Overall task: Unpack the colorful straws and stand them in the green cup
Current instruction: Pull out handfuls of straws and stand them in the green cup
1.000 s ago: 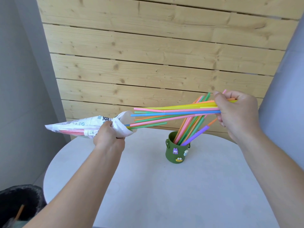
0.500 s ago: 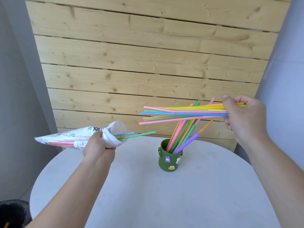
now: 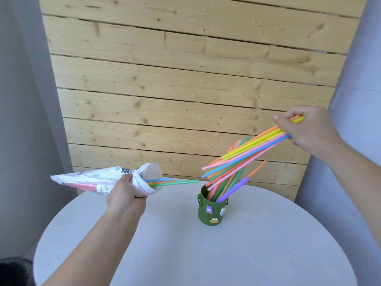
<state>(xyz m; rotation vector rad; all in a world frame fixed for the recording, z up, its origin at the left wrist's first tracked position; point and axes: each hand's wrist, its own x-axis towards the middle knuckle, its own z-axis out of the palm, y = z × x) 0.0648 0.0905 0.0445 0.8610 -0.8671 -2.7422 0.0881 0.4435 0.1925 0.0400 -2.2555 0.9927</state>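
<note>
A dark green cup [image 3: 210, 213] with small stickers stands on the round white table [image 3: 206, 254], holding several colorful straws that lean right. My right hand [image 3: 307, 129] is up at the right, gripping a bundle of straws [image 3: 251, 149] by its upper end; the bundle slants down to the left, its lower tips just above the cup's mouth. My left hand [image 3: 125, 195] holds the white printed plastic straw bag [image 3: 103, 178] near its open mouth, left of the cup. A few straws [image 3: 175, 182] poke out of the bag toward the cup.
A wall of pale wooden planks [image 3: 185, 89] rises behind the table, with grey walls on both sides. A dark bin [image 3: 14, 271] sits at the bottom left corner beside the table's edge.
My right hand has pulled the bundle clear of the bag, moved right and tilted it from level to slanting down at the cup. The bag hand stayed about where it was.
</note>
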